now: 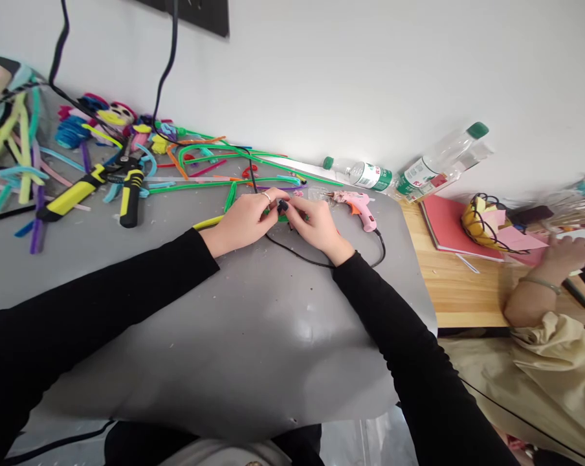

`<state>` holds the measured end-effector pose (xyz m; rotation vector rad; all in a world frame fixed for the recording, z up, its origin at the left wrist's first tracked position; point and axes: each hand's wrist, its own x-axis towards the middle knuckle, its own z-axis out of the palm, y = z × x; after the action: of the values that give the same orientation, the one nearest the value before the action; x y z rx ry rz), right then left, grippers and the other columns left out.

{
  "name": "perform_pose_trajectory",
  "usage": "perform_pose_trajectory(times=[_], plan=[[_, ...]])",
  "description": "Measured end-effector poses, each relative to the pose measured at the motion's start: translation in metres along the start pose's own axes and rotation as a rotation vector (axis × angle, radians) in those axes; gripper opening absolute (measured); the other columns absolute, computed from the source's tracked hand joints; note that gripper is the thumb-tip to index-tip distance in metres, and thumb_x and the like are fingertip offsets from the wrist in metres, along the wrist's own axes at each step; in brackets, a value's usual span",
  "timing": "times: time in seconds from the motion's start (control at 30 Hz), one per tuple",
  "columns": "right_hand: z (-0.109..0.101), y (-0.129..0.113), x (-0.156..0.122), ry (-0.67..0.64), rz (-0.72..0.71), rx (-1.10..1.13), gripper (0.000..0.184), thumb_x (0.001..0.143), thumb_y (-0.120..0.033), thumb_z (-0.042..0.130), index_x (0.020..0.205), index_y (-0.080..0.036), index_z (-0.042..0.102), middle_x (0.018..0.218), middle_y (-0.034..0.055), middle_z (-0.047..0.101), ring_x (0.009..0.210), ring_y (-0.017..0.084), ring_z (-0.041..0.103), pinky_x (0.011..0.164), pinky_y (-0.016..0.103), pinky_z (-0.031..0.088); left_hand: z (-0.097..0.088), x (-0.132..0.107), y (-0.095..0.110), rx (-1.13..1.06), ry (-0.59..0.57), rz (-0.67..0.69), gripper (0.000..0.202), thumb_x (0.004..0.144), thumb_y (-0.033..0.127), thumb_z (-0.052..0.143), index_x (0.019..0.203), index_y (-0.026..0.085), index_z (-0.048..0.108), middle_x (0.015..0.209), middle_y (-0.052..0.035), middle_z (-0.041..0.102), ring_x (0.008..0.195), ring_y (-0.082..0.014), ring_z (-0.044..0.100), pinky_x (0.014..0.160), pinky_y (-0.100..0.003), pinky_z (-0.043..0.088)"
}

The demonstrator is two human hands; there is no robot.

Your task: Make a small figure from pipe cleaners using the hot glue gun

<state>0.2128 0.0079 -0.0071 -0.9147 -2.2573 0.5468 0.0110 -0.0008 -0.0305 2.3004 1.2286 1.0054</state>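
Observation:
My left hand [244,221] and my right hand [316,223] meet above the grey tabletop [273,330], fingertips pinched together. Whatever sits between the fingers is too small and covered to make out. A bit of green shows just beneath the fingertips. Beside my left wrist a yellow pipe cleaner [208,222] pokes out. Behind the hands lie several green pipe cleaners [209,188]. To the right of my right hand rests a pink glue gun [363,208] with an orange trigger, and its black cord [297,253] runs in front of the hands.
Yellow-and-black pliers [131,194] and a second similar tool [74,193] lie left among coloured pipe cleaners [25,149]. Fuzzy figures [118,116] stand by the wall. Plastic bottles [370,175] lean at the back right. Another person's hand [571,252] is over the wooden table [448,291].

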Motion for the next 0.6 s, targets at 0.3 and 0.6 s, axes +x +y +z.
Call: perform_pose_trajectory(times=[0.3,0.6], plan=[[0.0018,0.0041,0.0002,-0.001,0.01,-0.014,0.033,0.106,-0.033,0.045,0.076,-0.021,0.051,0.062,-0.0029,0.053,0.057,0.011,0.039,0.062,0.027,0.034,-0.0038,0.0015,0.0048,0.016,0.001,0.005,0.037,0.097,0.025,0.046,0.126,0.018,0.068,0.089,-0.0052,0.074,0.064,-0.0175,0.061,0.067,-0.029,0.045],[0.0005,0.0037,-0.0005,-0.036,0.042,0.03,0.033,0.109,-0.038,0.042,0.084,-0.021,0.055,0.066,-0.0005,0.06,0.062,0.014,0.051,0.068,0.027,0.04,-0.0033,0.0015,0.0017,0.02,-0.037,-0.02,0.04,0.098,0.027,0.044,0.13,0.018,0.067,0.101,-0.0094,0.077,0.077,-0.0214,0.069,0.074,-0.032,0.051]])
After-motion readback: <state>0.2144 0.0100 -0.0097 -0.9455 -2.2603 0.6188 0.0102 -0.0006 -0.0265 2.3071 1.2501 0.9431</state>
